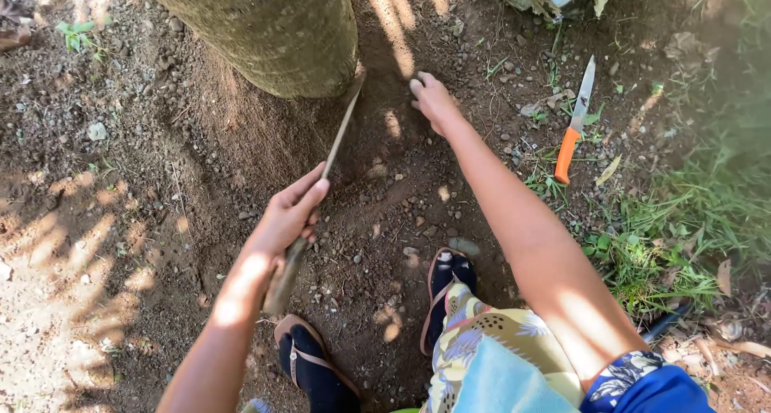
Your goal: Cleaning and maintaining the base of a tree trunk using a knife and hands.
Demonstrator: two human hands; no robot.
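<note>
Here we crouch on bare, pebbly soil (161,156); our left hand (287,214) clamps a long blade (341,128) touching the tree trunk (265,28), right hand (434,101), fingers together, pressing dirt beyond; an orange-handled knife (572,128) lies rightward.

Head view — steeply downward, near ground (161,188)

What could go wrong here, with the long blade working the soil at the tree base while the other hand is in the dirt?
1. The left hand drives a long blade into soil close to the right hand; a slip could cut the fingers.
2. The blade tip sits against the tree trunk and might gouge the bark or roots.
3. An orange-handled knife lies bare on the ground near the sandalled feet, easy to step on.
</note>
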